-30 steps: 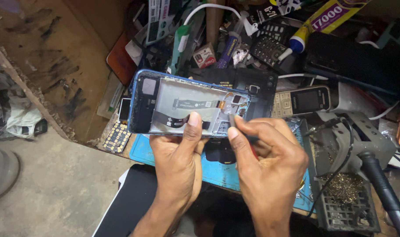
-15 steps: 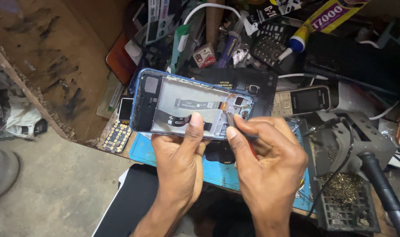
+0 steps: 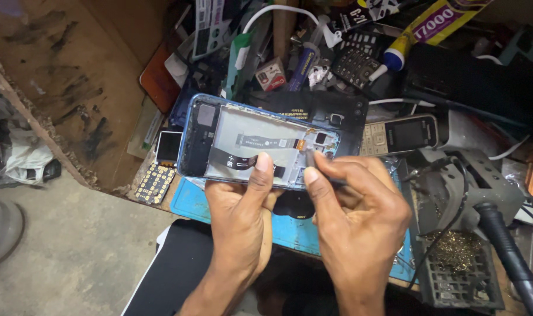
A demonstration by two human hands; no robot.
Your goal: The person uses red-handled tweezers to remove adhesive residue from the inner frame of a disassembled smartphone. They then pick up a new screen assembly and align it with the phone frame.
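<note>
Left hand: my left hand (image 3: 240, 219) grips the opened blue-framed phone (image 3: 258, 143) from below, thumb pressed on its black flex strip.
Right hand: my right hand (image 3: 357, 210) pinches a thin tool (image 3: 309, 155), tip at the phone's 3 o'clock end.
Underneath: blue mat (image 3: 190, 202) on the bench.
At 2 o'clock: keypad phone (image 3: 401, 134).
At 4 o'clock: soldering stand (image 3: 459, 263) with brass wool.

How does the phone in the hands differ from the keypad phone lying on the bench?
The blue phone is opened up, showing flat cables inside; the keypad phone is closed, with screen and keys showing. The blue phone is bigger and is held by the left hand, with the right hand at its end; the keypad phone lies untouched among clutter. Both lie sideways.
</note>
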